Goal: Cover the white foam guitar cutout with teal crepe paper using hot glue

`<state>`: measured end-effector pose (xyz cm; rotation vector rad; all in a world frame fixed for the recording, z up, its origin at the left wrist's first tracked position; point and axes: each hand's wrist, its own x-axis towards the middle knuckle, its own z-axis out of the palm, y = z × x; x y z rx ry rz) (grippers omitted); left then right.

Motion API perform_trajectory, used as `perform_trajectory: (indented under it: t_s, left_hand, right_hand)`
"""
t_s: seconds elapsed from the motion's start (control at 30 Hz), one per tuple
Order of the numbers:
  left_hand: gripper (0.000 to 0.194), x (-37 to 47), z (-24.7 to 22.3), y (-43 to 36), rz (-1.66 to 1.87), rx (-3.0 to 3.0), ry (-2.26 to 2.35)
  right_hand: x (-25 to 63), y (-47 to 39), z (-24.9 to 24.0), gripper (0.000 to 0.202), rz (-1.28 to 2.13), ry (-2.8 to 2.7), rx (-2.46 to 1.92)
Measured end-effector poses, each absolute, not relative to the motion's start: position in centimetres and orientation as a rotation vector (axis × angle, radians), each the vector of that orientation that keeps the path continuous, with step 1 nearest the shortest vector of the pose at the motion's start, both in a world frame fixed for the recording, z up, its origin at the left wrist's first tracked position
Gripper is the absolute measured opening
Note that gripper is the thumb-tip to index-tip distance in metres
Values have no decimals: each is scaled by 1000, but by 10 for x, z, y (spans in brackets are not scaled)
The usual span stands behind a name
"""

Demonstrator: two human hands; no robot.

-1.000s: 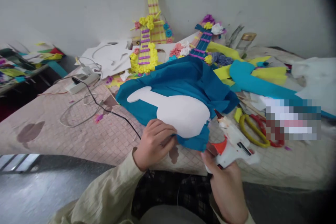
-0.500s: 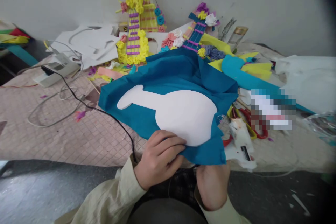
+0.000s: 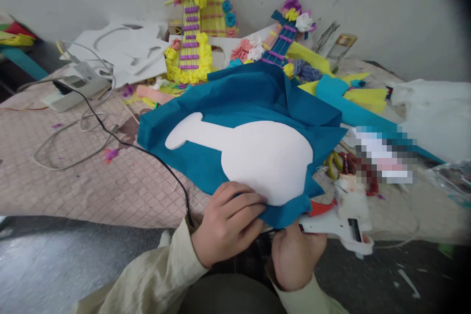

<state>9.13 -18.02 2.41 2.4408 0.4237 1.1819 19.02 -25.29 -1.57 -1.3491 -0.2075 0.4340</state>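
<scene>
A white guitar-shaped cutout (image 3: 267, 162) lies on a crumpled sheet of blue paper (image 3: 198, 164), its narrow neck pointing left. My left hand (image 3: 230, 223) is closed at the cutout's lower edge, fingertips pressing the cutout and the paper together. Below the paper's lower right edge, my right hand (image 3: 296, 255) has its fingers partly hidden under the paper; what it grips is hard to make out. A white glue gun (image 3: 351, 216) lies just to the right, beside red-handled scissors (image 3: 322, 207).
Decorated yellow (image 3: 190, 44) and blue (image 3: 281, 44) paper guitars stand at the back. White cut boards (image 3: 117, 54) and a power strip (image 3: 75, 95) are at the left. A black cable (image 3: 147, 149) runs to the front edge. A rolled blue sheet (image 3: 368, 115) lies right.
My right hand has moved slightly down, and the paper's lower right edge is now bunched up beside the cutout. The view has shifted a little. My left hand keeps its hold.
</scene>
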Motion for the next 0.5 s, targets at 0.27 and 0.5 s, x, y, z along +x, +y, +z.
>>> perform_trajectory:
  t_s: [0.27, 0.5]
  left_hand:
    - [24, 94, 25, -181, 1247, 2283, 435]
    - [25, 94, 25, -180, 1237, 2249, 453]
  right_hand:
    - [183, -244, -11, 52, 198, -199, -1274]
    - [184, -242, -7, 44, 248, -196, -1243]
